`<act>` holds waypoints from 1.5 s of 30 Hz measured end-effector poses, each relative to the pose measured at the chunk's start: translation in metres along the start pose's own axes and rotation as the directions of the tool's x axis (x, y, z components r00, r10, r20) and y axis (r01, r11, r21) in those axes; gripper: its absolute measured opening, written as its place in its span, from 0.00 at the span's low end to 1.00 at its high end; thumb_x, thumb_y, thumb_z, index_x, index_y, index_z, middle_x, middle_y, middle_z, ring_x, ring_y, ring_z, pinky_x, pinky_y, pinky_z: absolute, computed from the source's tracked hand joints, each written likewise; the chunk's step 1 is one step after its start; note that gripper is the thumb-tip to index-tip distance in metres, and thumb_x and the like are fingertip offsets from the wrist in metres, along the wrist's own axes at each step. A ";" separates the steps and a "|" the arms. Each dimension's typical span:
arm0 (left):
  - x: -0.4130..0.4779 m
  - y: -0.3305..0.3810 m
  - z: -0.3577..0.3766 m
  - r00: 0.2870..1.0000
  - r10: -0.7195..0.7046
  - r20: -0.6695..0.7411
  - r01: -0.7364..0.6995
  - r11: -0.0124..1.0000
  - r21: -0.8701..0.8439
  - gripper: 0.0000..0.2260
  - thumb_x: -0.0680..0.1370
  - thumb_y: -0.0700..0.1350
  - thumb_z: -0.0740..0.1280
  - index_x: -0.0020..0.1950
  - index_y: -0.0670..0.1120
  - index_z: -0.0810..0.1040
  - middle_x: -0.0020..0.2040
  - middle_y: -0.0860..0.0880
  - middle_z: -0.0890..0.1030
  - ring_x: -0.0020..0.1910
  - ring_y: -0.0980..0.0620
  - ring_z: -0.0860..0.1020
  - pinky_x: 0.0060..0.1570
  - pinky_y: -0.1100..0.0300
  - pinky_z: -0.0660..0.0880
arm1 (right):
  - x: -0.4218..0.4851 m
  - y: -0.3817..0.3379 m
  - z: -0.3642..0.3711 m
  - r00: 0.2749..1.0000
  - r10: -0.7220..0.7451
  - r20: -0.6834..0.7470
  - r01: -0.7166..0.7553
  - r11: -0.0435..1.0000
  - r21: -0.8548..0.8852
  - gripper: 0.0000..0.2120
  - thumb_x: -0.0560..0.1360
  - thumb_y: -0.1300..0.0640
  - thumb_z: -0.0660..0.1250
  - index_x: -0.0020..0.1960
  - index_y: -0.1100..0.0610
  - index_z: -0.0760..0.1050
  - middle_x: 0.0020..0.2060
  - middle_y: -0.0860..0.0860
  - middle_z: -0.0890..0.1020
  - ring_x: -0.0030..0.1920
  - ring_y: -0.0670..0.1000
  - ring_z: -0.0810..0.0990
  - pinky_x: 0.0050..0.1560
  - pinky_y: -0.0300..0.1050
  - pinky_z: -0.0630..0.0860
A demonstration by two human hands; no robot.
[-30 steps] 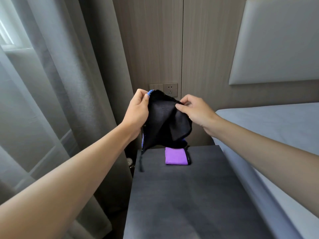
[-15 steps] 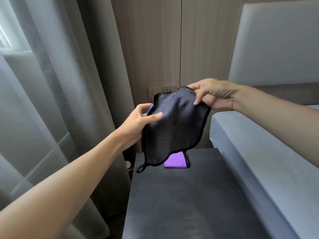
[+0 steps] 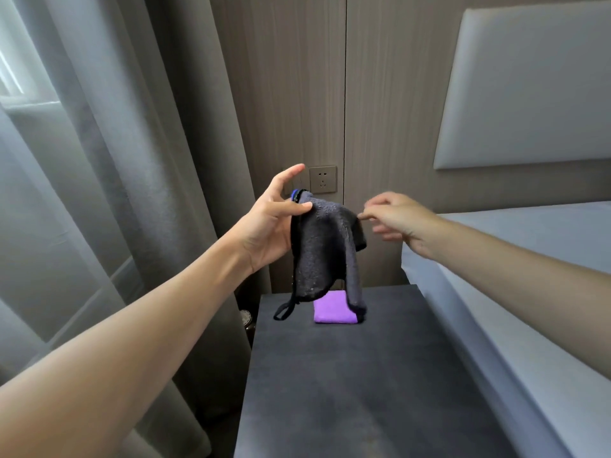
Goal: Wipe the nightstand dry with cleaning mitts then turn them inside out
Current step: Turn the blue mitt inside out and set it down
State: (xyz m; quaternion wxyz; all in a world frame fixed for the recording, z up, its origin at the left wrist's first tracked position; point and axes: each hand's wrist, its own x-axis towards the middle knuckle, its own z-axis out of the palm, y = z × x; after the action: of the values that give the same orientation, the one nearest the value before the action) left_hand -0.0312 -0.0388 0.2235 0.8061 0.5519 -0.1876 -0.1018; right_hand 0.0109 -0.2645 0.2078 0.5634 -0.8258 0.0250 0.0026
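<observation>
Head view showed the left hand (image 3: 269, 226) pinching the top corner of the dark mitt (image 3: 325, 249) between thumb and curled fingers, index finger spread clear above it. Mitt hung in the air over the back of the nightstand (image 3: 363, 375), long axis roughly vertical, its hanging loop dangling low on the left side just above the top. Right hand (image 3: 396, 219) sat just beside the mitt's upper right corner, thumb and forefinger nearly closed; fingertips (image 3: 363, 216) met the fabric edge, but I couldn't tell whether they actually had hold of it (blurred there). A blue trim showed at the pinched corner, so the opening probably lay up by the left hand. Second mitt (image 3: 334, 312), purple, lay flat on the nightstand directly under the hanging one, against the back edge. My read: the free corner lay right of the grip, so the right hand was the nearer one to take it.
</observation>
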 end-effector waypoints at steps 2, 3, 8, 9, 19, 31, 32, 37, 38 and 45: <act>0.001 0.000 0.002 0.999 0.016 -0.046 -0.015 0.999 0.030 0.31 0.76 0.30 0.64 0.74 0.56 0.67 0.49 0.44 0.78 0.43 0.49 0.80 0.42 0.57 0.79 | -0.014 0.009 0.007 0.977 0.207 -0.057 -0.209 0.977 -0.032 0.13 0.74 0.46 0.68 0.45 0.56 0.74 0.39 0.55 0.79 0.33 0.52 0.74 0.36 0.43 0.68; 0.001 0.000 0.003 0.997 0.023 -0.070 -0.020 0.999 0.035 0.30 0.77 0.30 0.62 0.74 0.56 0.67 0.49 0.44 0.79 0.43 0.49 0.81 0.42 0.57 0.80 | -0.024 0.012 0.011 0.939 0.344 0.017 -0.345 0.939 0.012 0.17 0.74 0.43 0.66 0.44 0.58 0.74 0.37 0.55 0.79 0.32 0.53 0.74 0.36 0.43 0.69; 0.002 0.000 0.009 0.992 0.041 -0.120 -0.039 0.999 0.016 0.30 0.78 0.30 0.60 0.75 0.55 0.67 0.51 0.44 0.79 0.44 0.50 0.82 0.46 0.58 0.80 | -0.045 0.024 0.038 0.803 0.446 0.396 -0.562 0.788 0.251 0.25 0.74 0.38 0.59 0.52 0.59 0.79 0.47 0.59 0.84 0.47 0.59 0.80 0.51 0.48 0.73; 0.002 -0.001 0.010 0.991 0.045 -0.124 -0.042 0.999 0.024 0.30 0.78 0.30 0.60 0.75 0.55 0.67 0.52 0.44 0.79 0.44 0.50 0.81 0.46 0.58 0.80 | -0.044 0.022 0.039 0.810 0.424 0.405 -0.555 0.776 0.299 0.26 0.74 0.38 0.60 0.54 0.60 0.78 0.48 0.59 0.83 0.47 0.59 0.80 0.52 0.49 0.73; 0.001 0.005 0.010 0.995 0.065 -0.079 -0.061 0.997 0.057 0.33 0.75 0.28 0.60 0.74 0.57 0.69 0.55 0.43 0.76 0.46 0.49 0.80 0.47 0.58 0.79 | -0.042 -0.004 0.037 0.836 0.300 0.460 -0.527 0.671 0.521 0.11 0.80 0.48 0.63 0.52 0.56 0.75 0.41 0.55 0.84 0.46 0.56 0.81 0.47 0.50 0.74; -0.006 0.022 -0.016 0.969 0.153 -0.193 -0.100 0.961 0.257 0.23 0.80 0.33 0.64 0.69 0.54 0.73 0.49 0.45 0.77 0.42 0.52 0.81 0.37 0.59 0.79 | -0.026 -0.019 -0.001 0.980 0.012 0.197 -0.141 0.742 0.655 0.32 0.77 0.66 0.67 0.76 0.49 0.61 0.59 0.57 0.79 0.48 0.52 0.82 0.48 0.48 0.77; -0.005 0.023 -0.018 0.965 0.160 -0.209 -0.101 0.958 0.267 0.21 0.80 0.33 0.63 0.68 0.53 0.73 0.48 0.45 0.77 0.42 0.52 0.80 0.36 0.59 0.79 | -0.027 -0.024 -0.006 0.971 -0.048 0.233 -0.122 0.741 0.660 0.37 0.77 0.69 0.65 0.79 0.45 0.56 0.59 0.58 0.79 0.47 0.53 0.82 0.48 0.51 0.77; 0.002 0.019 -0.029 0.922 0.221 -0.319 -0.093 0.924 0.372 0.10 0.83 0.34 0.59 0.55 0.48 0.75 0.44 0.44 0.78 0.40 0.51 0.78 0.39 0.56 0.78 | -0.029 -0.046 -0.015 0.956 -0.184 0.230 0.020 0.819 0.574 0.40 0.76 0.76 0.60 0.77 0.42 0.62 0.47 0.59 0.79 0.44 0.53 0.81 0.42 0.45 0.77; 0.002 0.017 -0.031 0.909 0.234 -0.345 -0.079 0.909 0.410 0.09 0.84 0.36 0.58 0.53 0.49 0.74 0.43 0.43 0.76 0.39 0.50 0.76 0.39 0.55 0.76 | -0.028 -0.048 -0.017 0.960 -0.199 0.195 0.064 0.838 0.542 0.38 0.75 0.76 0.62 0.76 0.44 0.66 0.49 0.60 0.78 0.46 0.54 0.80 0.42 0.43 0.78; 0.002 0.024 -0.035 0.872 0.248 -0.423 -0.086 0.927 0.365 0.09 0.84 0.39 0.60 0.49 0.46 0.80 0.47 0.43 0.79 0.44 0.50 0.80 0.44 0.54 0.81 | -0.022 -0.048 -0.031 0.901 -0.433 -0.028 0.434 0.899 0.057 0.09 0.70 0.63 0.78 0.49 0.60 0.83 0.33 0.47 0.80 0.36 0.41 0.78 0.41 0.33 0.73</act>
State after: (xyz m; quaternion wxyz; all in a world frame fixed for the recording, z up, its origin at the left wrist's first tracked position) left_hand -0.0162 -0.0005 0.2352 0.7274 0.6704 -0.0525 0.1368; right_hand -0.0095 -0.2750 0.2648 0.5748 -0.7929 -0.1554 -0.1296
